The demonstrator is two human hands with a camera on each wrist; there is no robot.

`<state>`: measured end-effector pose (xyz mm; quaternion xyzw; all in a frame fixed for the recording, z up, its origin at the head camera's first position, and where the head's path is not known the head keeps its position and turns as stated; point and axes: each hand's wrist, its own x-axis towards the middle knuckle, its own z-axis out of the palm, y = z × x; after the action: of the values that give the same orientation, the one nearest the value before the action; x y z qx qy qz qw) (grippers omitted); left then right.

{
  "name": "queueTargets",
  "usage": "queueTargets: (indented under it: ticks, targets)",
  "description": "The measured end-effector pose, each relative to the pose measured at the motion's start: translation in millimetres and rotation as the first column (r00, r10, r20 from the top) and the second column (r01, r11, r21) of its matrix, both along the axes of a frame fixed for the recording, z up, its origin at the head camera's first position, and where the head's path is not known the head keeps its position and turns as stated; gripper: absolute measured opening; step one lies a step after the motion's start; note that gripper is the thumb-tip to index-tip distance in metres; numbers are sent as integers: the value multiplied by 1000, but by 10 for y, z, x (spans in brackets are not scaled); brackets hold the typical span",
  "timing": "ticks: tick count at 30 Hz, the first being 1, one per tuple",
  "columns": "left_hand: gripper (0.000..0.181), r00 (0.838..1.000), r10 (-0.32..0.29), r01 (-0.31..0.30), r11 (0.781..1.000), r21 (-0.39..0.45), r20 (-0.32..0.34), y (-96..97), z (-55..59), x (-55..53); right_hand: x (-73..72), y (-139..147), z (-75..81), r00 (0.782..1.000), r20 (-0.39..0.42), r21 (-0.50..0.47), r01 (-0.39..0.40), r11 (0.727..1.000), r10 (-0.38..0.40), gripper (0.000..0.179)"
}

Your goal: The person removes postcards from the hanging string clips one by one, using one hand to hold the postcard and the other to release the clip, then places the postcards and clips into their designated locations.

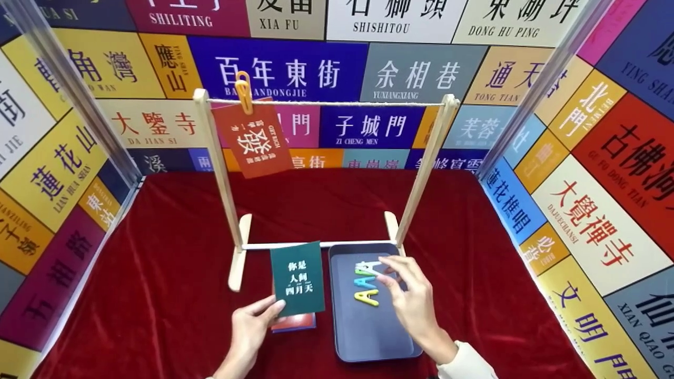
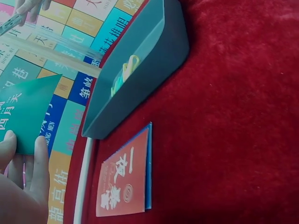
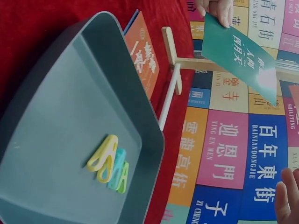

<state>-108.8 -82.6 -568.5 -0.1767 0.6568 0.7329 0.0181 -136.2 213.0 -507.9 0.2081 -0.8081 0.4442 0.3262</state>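
My left hand (image 1: pixel 253 326) pinches a dark green card (image 1: pixel 297 281) with white lettering by its lower left corner, thumb in front. Between thumb and fingertips of my right hand (image 1: pixel 413 300) is a white clothespin (image 1: pixel 370 265), raised over a dark grey tray (image 1: pixel 368 337). In that tray lie a yellow clothespin (image 3: pixel 103 157), a blue clothespin (image 3: pixel 117 169) and a green clothespin (image 3: pixel 123 177). A small stack of cards, an orange-red card (image 2: pixel 124 179) on top, lies on the cloth below the green card.
Behind the tray stands a wooden frame (image 1: pixel 224 179) with a string (image 1: pixel 337 103) across its top. An orange clothespin (image 1: pixel 243 93) holds a red card (image 1: pixel 253 139) at the string's left end. Red velvet cloth (image 1: pixel 158 263) covers the table; printed panels (image 1: pixel 279 63) surround it.
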Motion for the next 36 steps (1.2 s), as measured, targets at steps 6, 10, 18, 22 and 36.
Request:
queueTargets:
  ticks: [6,10,18,22,36]
  targets:
    - [40,1000,0,0,1000,-4,14,-33,-80,22,17,26,-116,1000,12,18,20,1000,-21,37]
    - [40,1000,-5,5,1000,6,11,-15,-129,34,47,31,-178,1000,14,17,24,1000,-24,37]
    - [40,1000,-21,21,1000,-9,24,-10,-236,39,86,61,-375,998,22,54,50,997,-51,36]
    - [39,999,-26,27,999,-18,38,-16,-298,32,97,82,-473,996,30,88,79,993,-82,37]
    - [38,995,-26,30,998,-49,94,-41,-434,18,152,106,-803,987,1,161,156,974,-158,36]
